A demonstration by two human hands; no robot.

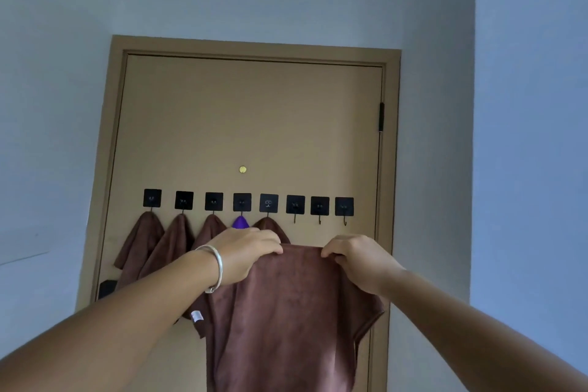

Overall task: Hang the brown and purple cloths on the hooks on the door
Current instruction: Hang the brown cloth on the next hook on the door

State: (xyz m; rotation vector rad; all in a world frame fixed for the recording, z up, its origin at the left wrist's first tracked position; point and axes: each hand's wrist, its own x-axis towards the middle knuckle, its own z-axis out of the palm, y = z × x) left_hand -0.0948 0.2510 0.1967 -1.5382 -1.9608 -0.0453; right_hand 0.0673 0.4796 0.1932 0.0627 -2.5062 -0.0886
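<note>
I face the door (248,124); I hold a brown cloth (286,312) spread before it, below the hooks (248,202); my left hand (245,253) and right hand (359,261) each pinch its top edge; four brown cloths and a purple cloth (240,222) hang on the five leftmost hooks; three hooks on the right stand bare.

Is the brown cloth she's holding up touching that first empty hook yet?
Apart. In the head view, the held brown cloth's top edge sits below the sixth hook, with bare door between them.

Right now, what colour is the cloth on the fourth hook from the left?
Purple, seen in the head view.
</note>
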